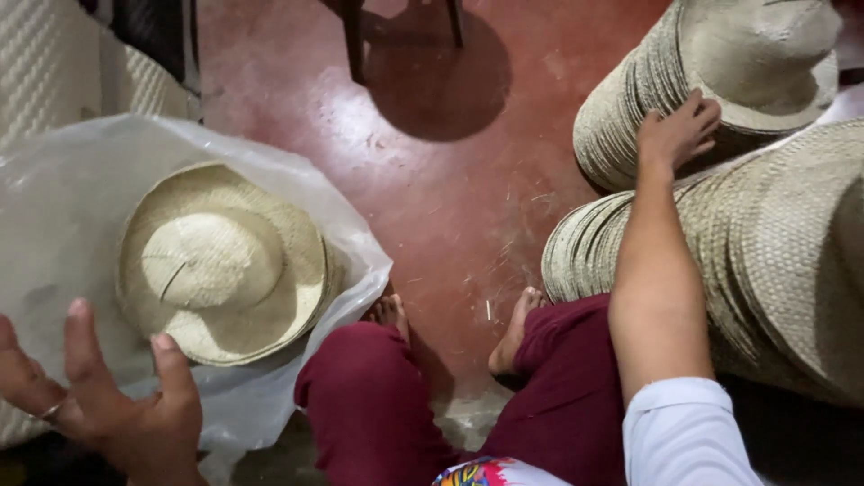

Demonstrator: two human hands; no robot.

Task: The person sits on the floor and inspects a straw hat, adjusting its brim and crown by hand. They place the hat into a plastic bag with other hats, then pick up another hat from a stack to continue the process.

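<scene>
My left hand [108,400] hovers open, fingers spread, at the lower left, just below a small stack of woven straw hats [220,261] lying crown-up on a clear plastic bag [54,207]. It holds nothing. My right hand [677,129] reaches far to the upper right and rests its fingers on the brim edges of a tall leaning stack of straw hats [720,72]. A second large stack of straw hats [774,261] lies under my right forearm.
I sit with maroon trousers and bare feet [517,328] on a red-brown floor [450,180]. Dark chair legs [355,36] stand at the top centre. A white woven surface [54,63] fills the upper left corner.
</scene>
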